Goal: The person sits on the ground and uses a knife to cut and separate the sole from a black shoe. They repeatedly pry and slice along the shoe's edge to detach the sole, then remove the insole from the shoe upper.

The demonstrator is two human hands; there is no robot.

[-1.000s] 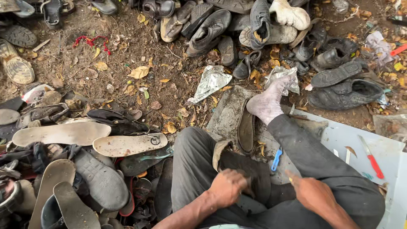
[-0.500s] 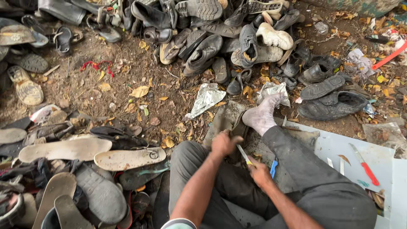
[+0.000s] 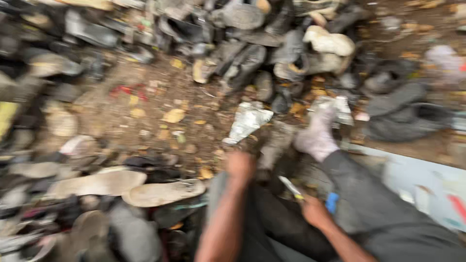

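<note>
The view is motion-blurred. I sit on the ground with my legs out in dark trousers; my socked foot (image 3: 316,138) rests by a grey worn shoe piece (image 3: 274,145). My left hand (image 3: 240,165) reaches forward to the near end of that piece, and the blur hides whether it grips it. By my knee, my right hand (image 3: 313,211) is closed on a small knife (image 3: 291,186) whose thin blade points up and left.
A heap of old shoes (image 3: 272,53) runs across the far side. Loose soles (image 3: 162,192) and sandals lie at the left. A crumpled silver wrapper (image 3: 248,121) lies on the dirt. A pale board (image 3: 417,179) lies at the right under my leg.
My left hand has gone from my lap out to the grey shoe piece near my foot. The right hand has lifted the knife a little. The camera has swung, which blurs the picture.
</note>
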